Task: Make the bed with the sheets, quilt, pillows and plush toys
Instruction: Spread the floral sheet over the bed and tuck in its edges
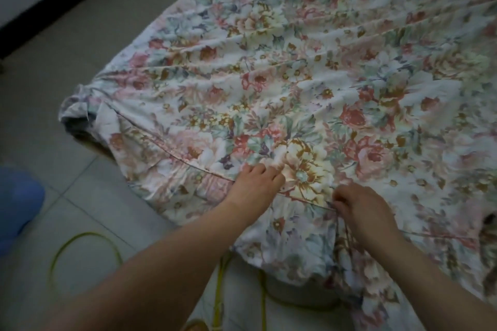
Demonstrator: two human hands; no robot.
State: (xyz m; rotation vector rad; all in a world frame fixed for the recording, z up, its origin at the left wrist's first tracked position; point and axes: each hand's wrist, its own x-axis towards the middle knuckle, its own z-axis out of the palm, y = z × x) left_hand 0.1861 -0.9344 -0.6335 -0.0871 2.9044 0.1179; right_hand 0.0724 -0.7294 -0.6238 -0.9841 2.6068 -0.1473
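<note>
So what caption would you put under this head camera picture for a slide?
Left hand and right hand grip the wrinkled floral sheet near its edge, with a yellow cord on the floor.

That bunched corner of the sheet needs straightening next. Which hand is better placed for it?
Probably the left hand: it lies nearer the bunched corner; the right hand pinches the seam farther away.

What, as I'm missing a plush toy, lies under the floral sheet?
Only edges show: a dark bed corner under the bunched left end and a pale base below the hanging hem. Everything else beneath the floral sheet is covered.
</note>
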